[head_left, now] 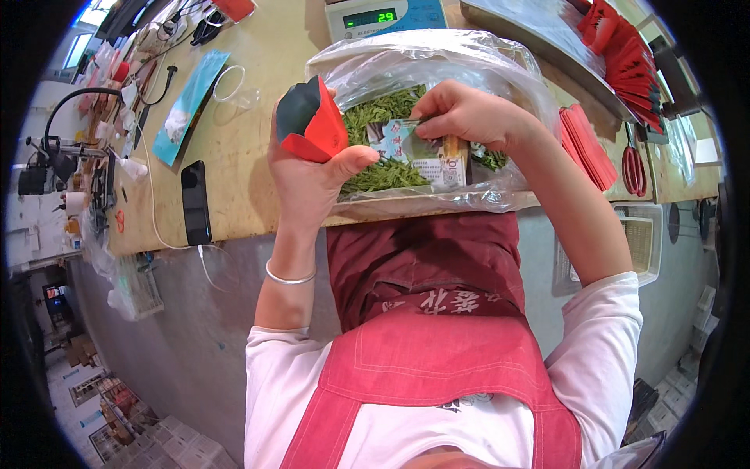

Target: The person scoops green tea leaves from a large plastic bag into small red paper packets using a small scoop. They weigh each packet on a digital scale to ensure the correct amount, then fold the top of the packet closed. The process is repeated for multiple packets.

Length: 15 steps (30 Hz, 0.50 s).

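My left hand (pixel 308 184) is wrapped round a small red pouch (pixel 328 131) with a dark lining, its mouth held wide. Right of it, a big clear plastic bag (pixel 508 66) lies with its top spread, full of flat green tea leaves (pixel 391 178). Over the leaves, my right hand (pixel 473 117) has thumb and fingers pinched together at the upper edge of a printed card (pixel 402 144). The card rests on or just above the leaves; its contact with them cannot be made out. My right fingertips partly cover it.
A digital scale (pixel 383 19) stands beyond the bag. To the right are a stack of red pouches (pixel 584 147), red-handled scissors (pixel 633 168) and a metal tray (pixel 547 47) with more pouches. A phone (pixel 195 205) and a blue packet (pixel 176 129) lie left.
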Available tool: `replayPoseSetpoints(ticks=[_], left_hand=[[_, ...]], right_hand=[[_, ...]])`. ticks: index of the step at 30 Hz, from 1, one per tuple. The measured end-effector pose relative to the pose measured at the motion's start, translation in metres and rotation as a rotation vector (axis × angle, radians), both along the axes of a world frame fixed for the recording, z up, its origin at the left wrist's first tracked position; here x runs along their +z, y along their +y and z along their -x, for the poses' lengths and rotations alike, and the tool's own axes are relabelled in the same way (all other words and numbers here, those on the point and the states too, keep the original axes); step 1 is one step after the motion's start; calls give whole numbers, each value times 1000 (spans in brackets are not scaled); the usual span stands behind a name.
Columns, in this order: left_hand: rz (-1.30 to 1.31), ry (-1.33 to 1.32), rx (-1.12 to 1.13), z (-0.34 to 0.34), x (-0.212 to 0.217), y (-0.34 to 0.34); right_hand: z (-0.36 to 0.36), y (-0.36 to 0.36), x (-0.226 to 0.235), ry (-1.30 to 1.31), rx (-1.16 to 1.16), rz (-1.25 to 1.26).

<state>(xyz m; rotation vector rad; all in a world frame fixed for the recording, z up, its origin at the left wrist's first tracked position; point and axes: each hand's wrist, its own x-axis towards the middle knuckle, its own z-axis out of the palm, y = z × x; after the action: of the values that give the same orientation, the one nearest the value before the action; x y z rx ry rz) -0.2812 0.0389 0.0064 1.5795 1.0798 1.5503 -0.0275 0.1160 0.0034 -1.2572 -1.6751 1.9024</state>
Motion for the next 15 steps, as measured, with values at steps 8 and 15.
replayPoseSetpoints(ticks=[8, 15], left_hand=[[-69, 20, 32, 2, 1, 1], [-128, 10, 120, 10, 5, 0]], right_hand=[[5, 1, -7, 107, 96, 104], [-8, 10, -12, 289, 6, 300]])
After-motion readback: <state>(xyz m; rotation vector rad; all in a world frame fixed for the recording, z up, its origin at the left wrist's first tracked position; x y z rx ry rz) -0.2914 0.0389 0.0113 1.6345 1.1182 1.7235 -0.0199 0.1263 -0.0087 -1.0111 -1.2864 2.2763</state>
